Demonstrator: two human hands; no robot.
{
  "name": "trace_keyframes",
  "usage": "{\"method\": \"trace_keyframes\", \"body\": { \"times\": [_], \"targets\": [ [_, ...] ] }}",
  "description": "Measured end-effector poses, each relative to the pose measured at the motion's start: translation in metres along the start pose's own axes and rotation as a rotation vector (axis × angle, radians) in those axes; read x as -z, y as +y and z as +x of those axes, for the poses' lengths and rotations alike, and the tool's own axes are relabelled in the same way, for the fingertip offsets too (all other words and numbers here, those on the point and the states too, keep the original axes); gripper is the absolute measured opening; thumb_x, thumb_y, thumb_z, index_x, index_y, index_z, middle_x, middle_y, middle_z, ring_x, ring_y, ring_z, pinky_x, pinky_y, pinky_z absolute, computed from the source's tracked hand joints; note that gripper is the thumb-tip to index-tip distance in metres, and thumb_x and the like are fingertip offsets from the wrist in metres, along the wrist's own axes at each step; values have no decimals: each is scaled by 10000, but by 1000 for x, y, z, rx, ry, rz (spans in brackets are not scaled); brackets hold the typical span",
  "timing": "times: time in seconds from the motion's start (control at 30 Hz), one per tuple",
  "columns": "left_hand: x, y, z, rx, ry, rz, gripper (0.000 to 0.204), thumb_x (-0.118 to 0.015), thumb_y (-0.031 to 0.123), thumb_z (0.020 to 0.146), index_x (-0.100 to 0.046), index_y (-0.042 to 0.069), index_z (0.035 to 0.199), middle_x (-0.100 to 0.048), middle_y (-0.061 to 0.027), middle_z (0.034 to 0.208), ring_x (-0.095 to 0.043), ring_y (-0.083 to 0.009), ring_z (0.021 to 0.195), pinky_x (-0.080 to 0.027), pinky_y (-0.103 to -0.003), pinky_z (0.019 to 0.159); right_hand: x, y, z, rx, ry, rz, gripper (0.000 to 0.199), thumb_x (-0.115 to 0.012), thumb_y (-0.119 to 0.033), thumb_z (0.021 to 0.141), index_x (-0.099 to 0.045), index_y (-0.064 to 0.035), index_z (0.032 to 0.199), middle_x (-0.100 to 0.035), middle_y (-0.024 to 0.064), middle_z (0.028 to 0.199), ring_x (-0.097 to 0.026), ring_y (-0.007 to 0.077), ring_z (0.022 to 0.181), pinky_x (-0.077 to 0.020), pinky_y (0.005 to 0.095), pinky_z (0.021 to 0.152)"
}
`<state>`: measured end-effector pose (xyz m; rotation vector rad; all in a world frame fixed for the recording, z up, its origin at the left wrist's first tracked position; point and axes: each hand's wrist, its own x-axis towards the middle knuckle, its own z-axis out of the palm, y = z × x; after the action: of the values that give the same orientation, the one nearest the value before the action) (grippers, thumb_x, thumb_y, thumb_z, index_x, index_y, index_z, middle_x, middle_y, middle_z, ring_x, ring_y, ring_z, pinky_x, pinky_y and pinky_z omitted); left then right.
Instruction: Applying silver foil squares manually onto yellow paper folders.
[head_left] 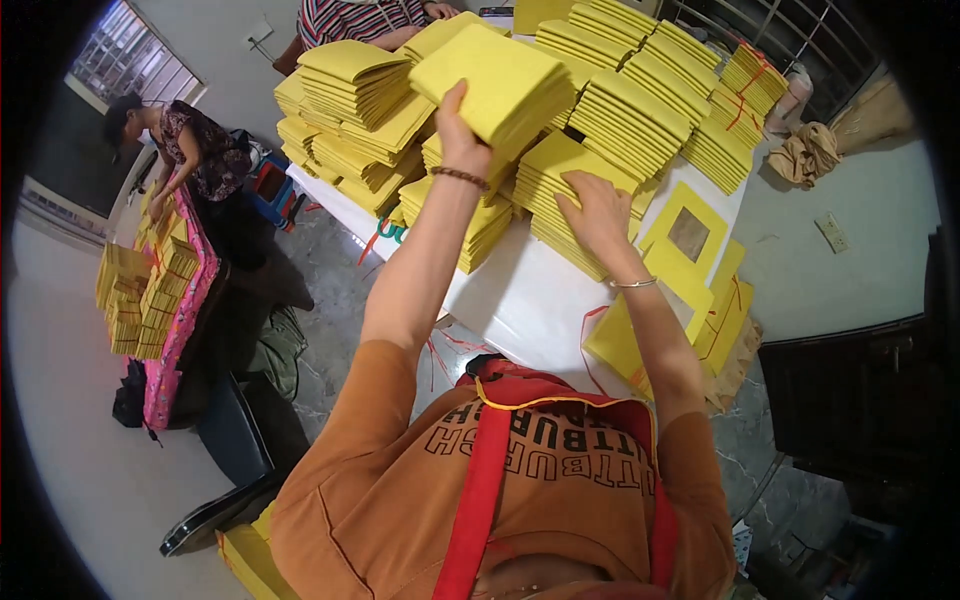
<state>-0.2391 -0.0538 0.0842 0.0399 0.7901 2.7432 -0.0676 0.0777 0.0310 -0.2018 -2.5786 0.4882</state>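
A raised stack [492, 75] of yellow paper is in the person's left hand [464, 140], tilted above the table. That hand is clamped on the stack's near left corner, thumb on top, its other fingers hidden beneath. The right hand [602, 215] lies on a lower stack [550, 185], thumb and fingers spread apart over its top. This lower stack sits on the table, just below and to the right of the raised one.

Other yellow piles crowd close. Left piles [350, 95] stand beside and behind the left hand; right piles [640, 105] fan out in rows beyond the right hand. A yellow sheet [714, 225] with a grey square lies to the right of the right wrist, and tied bundles [735, 300] lie beyond the right forearm. A green handle [392, 233] pokes out by the left forearm.

Across the table sits a person in a striped shirt [350, 22]. At far left, another person [198, 150] bends over a pink-covered table [190, 300].

The white table [515, 290] shows between the forearms, from the lower stack to its near edge at the waist. Its left edge slants away past the left piles, with grey floor [345, 290] beyond.
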Motion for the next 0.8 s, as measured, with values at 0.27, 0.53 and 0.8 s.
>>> {"method": "trace_keyframes", "body": {
  "times": [0.27,0.53,0.8],
  "targets": [
    [16,-32,33,-138,391,143,720,-698,194,707,-315,-121,1228,-473,-216,1194,-553,-294,987,-479,-407,869,-10,-3,-7,1,40,38,279,-637,-224,801,-611,-147,1067,-619,3,1084,-535,183,1049,-313,423,858],
    [1,-55,25,-110,607,327,878,-734,260,665,-220,-93,1284,-346,-228,1292,-465,-333,1121,-433,-417,920,-12,4,-12,-1,49,37,304,-635,-222,796,-603,-128,1083,-605,9,1105,-526,184,1062,-298,443,894],
    [10,-52,40,-47,743,508,886,-757,307,637,-254,-65,1265,-394,-232,1251,-450,-362,1127,-388,-434,947,-9,1,-10,-6,17,-5,340,-622,-275,807,-584,-141,1116,-593,26,1143,-518,193,1090,-307,385,908]
  ]
}}
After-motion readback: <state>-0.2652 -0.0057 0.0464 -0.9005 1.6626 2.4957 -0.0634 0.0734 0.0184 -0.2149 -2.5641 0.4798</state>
